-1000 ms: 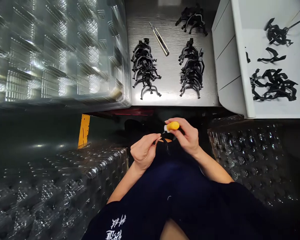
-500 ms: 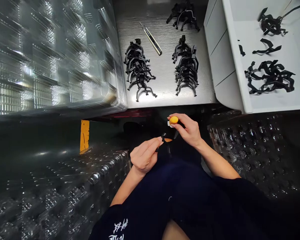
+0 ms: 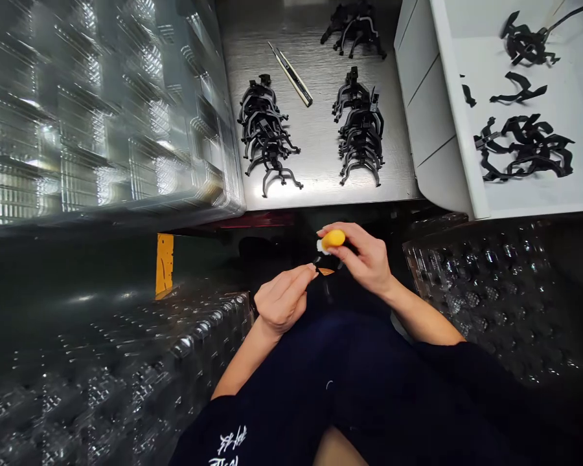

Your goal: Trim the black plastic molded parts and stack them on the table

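clear blister trays (image 3: 78,382) flank hands (image 3: 282,301), black clips (image 3: 265,136) on steel bench (image 3: 320,188)

we have a small yellow tube (image 3: 333,241) with a white tip pinched in our right fingers (image 3: 352,244), its tip pointing left, just above a thin black plastic clip (image 3: 315,264) held upright at our left fingertips (image 3: 308,270).

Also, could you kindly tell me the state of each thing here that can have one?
Right hand: pinching a yellow-and-white item.
Left hand: pinching a black plastic part.
Slim craft knife: lying on the steel table.
Black plastic frames: stacked overlapping in rows.
White bin: holding loose black plastic pieces.
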`<state>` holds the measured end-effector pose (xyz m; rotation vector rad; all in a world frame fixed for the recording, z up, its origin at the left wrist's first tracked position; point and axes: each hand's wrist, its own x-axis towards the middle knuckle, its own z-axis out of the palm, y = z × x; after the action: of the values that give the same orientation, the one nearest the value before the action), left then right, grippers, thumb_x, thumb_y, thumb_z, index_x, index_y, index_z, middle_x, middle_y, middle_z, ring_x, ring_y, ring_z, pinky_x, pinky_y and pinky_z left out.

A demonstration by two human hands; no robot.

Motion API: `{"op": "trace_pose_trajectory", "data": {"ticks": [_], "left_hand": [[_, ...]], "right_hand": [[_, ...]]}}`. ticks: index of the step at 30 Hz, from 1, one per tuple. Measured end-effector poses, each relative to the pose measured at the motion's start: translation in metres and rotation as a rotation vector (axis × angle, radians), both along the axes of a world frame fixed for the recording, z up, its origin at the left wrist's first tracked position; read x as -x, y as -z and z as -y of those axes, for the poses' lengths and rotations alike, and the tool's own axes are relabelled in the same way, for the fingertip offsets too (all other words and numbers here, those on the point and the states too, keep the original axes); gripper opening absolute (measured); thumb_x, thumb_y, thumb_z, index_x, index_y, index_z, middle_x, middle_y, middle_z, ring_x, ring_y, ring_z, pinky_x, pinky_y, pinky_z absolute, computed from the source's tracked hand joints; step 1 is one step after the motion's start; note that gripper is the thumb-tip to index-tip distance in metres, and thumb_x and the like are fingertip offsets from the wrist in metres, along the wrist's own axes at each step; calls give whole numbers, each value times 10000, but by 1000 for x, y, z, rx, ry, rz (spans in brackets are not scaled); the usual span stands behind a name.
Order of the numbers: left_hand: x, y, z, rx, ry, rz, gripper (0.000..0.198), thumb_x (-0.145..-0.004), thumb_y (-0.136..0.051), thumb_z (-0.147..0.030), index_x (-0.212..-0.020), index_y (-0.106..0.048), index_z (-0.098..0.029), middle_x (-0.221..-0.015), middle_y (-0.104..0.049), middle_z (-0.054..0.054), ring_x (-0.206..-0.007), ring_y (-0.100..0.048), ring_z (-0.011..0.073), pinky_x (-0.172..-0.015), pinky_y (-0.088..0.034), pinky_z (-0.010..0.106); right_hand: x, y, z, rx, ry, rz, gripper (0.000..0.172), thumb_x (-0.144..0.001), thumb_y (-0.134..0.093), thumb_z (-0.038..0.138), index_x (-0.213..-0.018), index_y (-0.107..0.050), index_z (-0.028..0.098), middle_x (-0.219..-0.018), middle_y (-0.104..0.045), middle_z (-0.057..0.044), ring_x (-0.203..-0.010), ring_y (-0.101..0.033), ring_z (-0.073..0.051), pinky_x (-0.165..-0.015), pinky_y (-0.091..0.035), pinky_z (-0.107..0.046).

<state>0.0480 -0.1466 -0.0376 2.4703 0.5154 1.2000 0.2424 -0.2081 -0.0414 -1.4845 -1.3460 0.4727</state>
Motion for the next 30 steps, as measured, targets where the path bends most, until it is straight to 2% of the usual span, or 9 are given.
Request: {"op": "trace_pose_trajectory", "data": {"ticks": [3,7,11,14,17,19,24,28,30], "left_hand": [[-1,-1,1,-10,13,23,343,-872,-603,44,-1146,-690,-143,-969,-800,56,-849,-774,145,-787,-601,185],[-1,-2,1,25,-14,26,323,-872,-615,43,-1119,-694,-149,-988,-800,58,-847,-774,143,-777,-602,187],[-2,-1,0,38,-27,25,297,-875,-633,32,-1096,-695,-156,-976,-800,51,-827,-772,140,-765,-598,187],[-3,-1,-1,16,-22,15,275,-870,-634,39,-1074,-701,-132,-954,-796,60,-814,-768,133,-780,-588,173],[-2,-1,-1,-1,-31,27,287,-872,-632,35,-1089,-698,-142,-952,-799,54,-810,-771,137,-772,-597,179],[-3,-2,-1,7,-43,30,303,-877,-624,36,-1099,-695,-157,-958,-801,48,-812,-773,139,-761,-605,184],[-6,-4,-2,-52,33,22,247,-879,-635,45,-1067,-690,-106,-916,-794,89,-812,-774,150,-786,-613,189],[-7,-7,-4,-69,27,12,227,-878,-651,37,-1055,-690,-99,-899,-791,98,-796,-774,154,-793,-621,198],[-7,-7,-5,-92,50,6,215,-911,-609,12,-1073,-687,-105,-904,-792,100,-809,-777,166,-778,-630,213]], "right_hand": [[1,3,1,-42,-80,30,221,-1013,-577,270,-1187,-707,235,-1114,-776,-76,-1045,-725,-233,-943,-618,-387],[-7,14,-1,82,68,-13,208,-979,-628,288,-1157,-718,225,-1087,-780,-79,-996,-743,-247,-924,-624,-407],[0,3,2,89,31,-170,251,-993,-623,321,-1227,-681,250,-1147,-773,-55,-1046,-745,-226,-974,-615,-383],[6,-1,4,49,-57,-85,235,-1009,-593,343,-1190,-699,237,-1119,-777,-71,-1052,-736,-233,-967,-617,-393],[1,6,2,52,12,52,216,-1006,-580,333,-1121,-724,223,-1066,-782,-88,-1006,-735,-247,-924,-627,-413],[-2,9,1,72,98,46,206,-999,-596,318,-1137,-716,224,-1069,-781,-85,-986,-740,-243,-904,-631,-405],[0,4,2,-3,-50,81,225,-1019,-564,306,-1167,-705,211,-1090,-781,-94,-1031,-728,-240,-930,-621,-397],[-2,4,1,61,65,118,214,-1011,-571,300,-1155,-706,217,-1052,-782,-86,-986,-729,-240,-912,-623,-406],[-3,4,0,56,-8,76,230,-1016,-566,299,-1194,-690,221,-1109,-772,-86,-1038,-720,-235,-947,-614,-398]]}}
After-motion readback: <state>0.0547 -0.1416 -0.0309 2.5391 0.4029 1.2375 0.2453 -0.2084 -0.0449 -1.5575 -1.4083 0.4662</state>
